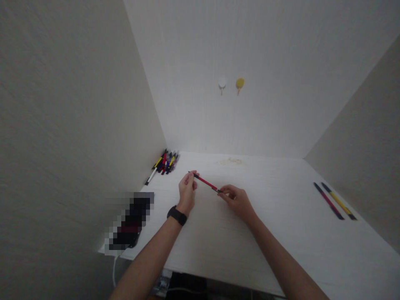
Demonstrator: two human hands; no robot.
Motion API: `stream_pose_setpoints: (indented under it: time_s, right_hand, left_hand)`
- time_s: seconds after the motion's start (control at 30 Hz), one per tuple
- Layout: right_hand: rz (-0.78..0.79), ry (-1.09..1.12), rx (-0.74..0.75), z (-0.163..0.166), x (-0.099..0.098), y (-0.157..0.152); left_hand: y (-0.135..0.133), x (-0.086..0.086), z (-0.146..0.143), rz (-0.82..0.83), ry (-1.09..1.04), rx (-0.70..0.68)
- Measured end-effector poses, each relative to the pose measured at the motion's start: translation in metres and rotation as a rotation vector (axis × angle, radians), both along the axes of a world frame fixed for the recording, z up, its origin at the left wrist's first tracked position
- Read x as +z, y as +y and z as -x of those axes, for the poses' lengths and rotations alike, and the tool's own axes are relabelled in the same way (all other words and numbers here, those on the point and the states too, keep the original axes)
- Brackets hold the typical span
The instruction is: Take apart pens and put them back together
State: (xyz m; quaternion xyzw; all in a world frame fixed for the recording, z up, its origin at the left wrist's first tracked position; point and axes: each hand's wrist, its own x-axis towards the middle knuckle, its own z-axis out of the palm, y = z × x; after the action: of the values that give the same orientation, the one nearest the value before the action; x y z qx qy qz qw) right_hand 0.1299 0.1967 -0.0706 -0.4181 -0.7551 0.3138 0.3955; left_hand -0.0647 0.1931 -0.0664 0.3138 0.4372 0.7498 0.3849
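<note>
A slim red pen [206, 182] with black ends is stretched between my two hands above the white table. My left hand [188, 189], with a black watch on its wrist, pinches the pen near its dark pointed end. At the other end, the fingers of my right hand [236, 199] close on the black tip. The pen slants down toward the right. Against the left wall lies a pile of pens [167, 162] in red, yellow, black and other colours. Two more, a red pen [328, 201] and a yellow pen [339, 201], lie side by side at the right.
A white pen [151, 176] lies by the pile. Below it, a dark pixelated object [134, 221] rests at the table's left edge, near a white cable [114, 271]. Walls enclose the white table [275, 250] on three sides. Two hooks, one white [222, 84], one yellow [240, 83], hang on the back wall.
</note>
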Motion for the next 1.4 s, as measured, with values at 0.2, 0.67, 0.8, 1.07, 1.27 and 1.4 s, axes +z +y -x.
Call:
stream_pose_setpoints:
  time_s: [0.2, 0.67, 0.8, 1.07, 1.27, 1.4]
  right_hand:
    - [-0.007, 0.005, 0.011, 0.0004, 0.0012, -0.0013]
    - [-0.003, 0.027, 0.019, -0.0004, 0.0053, -0.0042]
    - [-0.007, 0.04, 0.021, 0.0, 0.0064, -0.0057]
    - [-0.022, 0.004, 0.035, 0.0012, 0.0036, -0.0049]
    - [0.006, -0.007, 0.054, -0.0006, 0.0042, -0.0048]
    - [0.004, -0.035, 0.1, -0.0018, 0.005, -0.0067]
  left_hand:
    - [0.0, -0.0004, 0.0003, 0.001, 0.027, -0.008]
    - [0.0008, -0.0025, 0.0011, 0.01, 0.018, -0.024]
    - [0.0013, -0.0036, 0.0015, 0.011, 0.014, -0.024]
    - [0.0008, -0.0029, 0.0013, 0.027, 0.027, -0.026]
    - [0.0, -0.0039, 0.0003, 0.034, 0.046, -0.102]
    - [-0.0007, -0.0059, -0.0002, 0.048, 0.092, -0.197]
